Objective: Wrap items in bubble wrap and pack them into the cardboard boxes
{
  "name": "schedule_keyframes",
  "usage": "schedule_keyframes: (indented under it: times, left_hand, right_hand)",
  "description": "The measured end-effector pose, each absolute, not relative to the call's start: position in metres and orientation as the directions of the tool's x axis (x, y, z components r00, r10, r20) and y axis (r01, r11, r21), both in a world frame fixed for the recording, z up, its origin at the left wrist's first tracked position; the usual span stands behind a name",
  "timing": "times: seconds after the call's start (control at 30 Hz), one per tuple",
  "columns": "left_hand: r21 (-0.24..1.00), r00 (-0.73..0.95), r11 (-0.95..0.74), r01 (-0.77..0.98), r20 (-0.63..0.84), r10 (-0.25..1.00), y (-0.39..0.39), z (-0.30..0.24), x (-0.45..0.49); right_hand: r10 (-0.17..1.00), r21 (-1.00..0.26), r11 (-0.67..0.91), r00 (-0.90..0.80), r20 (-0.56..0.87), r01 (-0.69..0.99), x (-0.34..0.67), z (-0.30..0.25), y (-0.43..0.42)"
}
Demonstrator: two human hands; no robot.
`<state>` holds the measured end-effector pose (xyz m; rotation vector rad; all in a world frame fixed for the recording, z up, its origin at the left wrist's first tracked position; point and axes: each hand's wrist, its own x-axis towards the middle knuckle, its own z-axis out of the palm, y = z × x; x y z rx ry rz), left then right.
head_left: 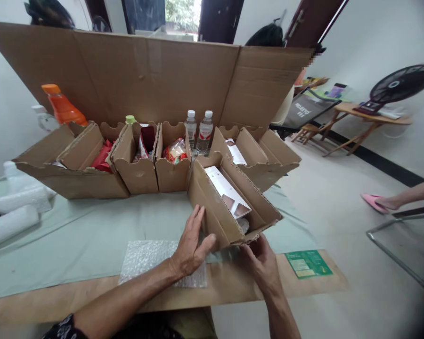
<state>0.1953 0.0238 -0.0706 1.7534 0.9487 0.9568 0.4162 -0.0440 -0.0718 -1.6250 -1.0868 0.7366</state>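
A small cardboard box (212, 207) stands tilted near the table's front edge, with white and brown packets inside it. My left hand (191, 242) lies flat against the box's left wall, fingers stretched out. My right hand (263, 261) is curled under the box's near right corner, gripping its lower edge. A sheet of bubble wrap (144, 259) lies on the table just left of and beneath my left hand.
A row of open cardboard boxes (137, 165) with snacks stands behind, backed by a tall cardboard sheet (155, 80). Two water bottles (198, 129), an orange bottle (61, 106), white foam rolls (12, 221), a green card (307, 263). Another person's foot (376, 202) and a fan (399, 87) right.
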Motion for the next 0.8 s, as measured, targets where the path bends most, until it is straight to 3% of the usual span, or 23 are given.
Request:
schedule_keyframes:
  times: [0.3, 0.43, 0.63, 0.8]
  left_hand:
    - [0.961, 0.363, -0.252, 0.116, 0.195, 0.911, 0.074, -0.065, 0.185]
    - [0.971, 0.342, -0.183, 0.152, 0.122, 0.932, 0.090, -0.060, 0.176]
    - [0.959, 0.353, -0.100, 0.266, 0.000, 0.936, 0.079, -0.063, 0.158]
    - [0.881, 0.437, -0.201, 0.428, -0.007, 0.900, 0.062, -0.055, 0.127]
  right_hand:
    - [0.909, -0.860, -0.091, 0.395, 0.135, 0.503, 0.384, -0.054, -0.010]
    - [0.906, -0.711, -0.123, 0.371, 0.204, 0.692, 0.381, -0.050, 0.019]
    - [0.878, -0.419, -0.355, 0.452, 0.159, 0.836, 0.373, -0.038, 0.096]
    - [0.880, -0.443, -0.321, 0.437, 0.187, 0.837, 0.364, -0.028, 0.129]
